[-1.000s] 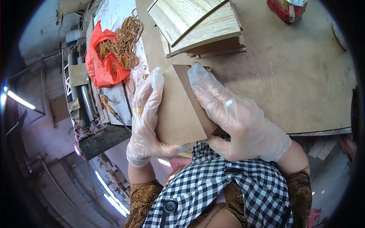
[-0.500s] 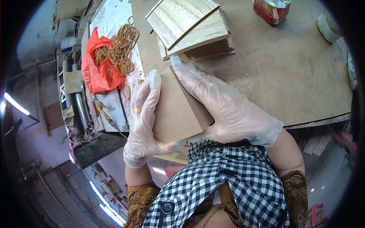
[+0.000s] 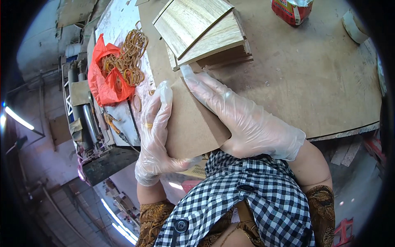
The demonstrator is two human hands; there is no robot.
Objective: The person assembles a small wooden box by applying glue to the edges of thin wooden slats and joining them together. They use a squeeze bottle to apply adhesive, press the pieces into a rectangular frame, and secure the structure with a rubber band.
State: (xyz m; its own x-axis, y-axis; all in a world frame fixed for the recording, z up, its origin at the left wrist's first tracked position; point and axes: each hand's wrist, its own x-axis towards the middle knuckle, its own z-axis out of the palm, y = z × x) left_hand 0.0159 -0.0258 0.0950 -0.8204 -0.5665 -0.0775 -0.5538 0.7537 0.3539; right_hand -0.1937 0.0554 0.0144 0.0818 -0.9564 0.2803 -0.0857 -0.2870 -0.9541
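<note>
Between my two gloved hands, close to my body, is a brown fibreboard piece (image 3: 187, 123). It shows a broad flat face and a second, darker face angled away on the right, like a box or folded panels. My left hand (image 3: 154, 133) lies along its left edge, thumb under the near edge. On the right side, my right hand (image 3: 242, 117) presses with long straight fingers, thumb at the near corner. Both hands wear loose clear plastic gloves. Just beyond the fingertips lie stacked pale wooden panels (image 3: 193, 24), the upper one askew on the others.
A red plastic bag (image 3: 98, 84) spills brown rubber bands (image 3: 133, 53) on the white surface at left. Far right are a red packet (image 3: 291, 13) and a pale tape-like roll (image 3: 354, 28). The brown tabletop (image 3: 304, 82) ends near my right forearm. Machinery stands at left.
My right thumb has shifted along the near edge toward the corner, and the right hand sits slightly lower. The fibreboard piece stays between both hands.
</note>
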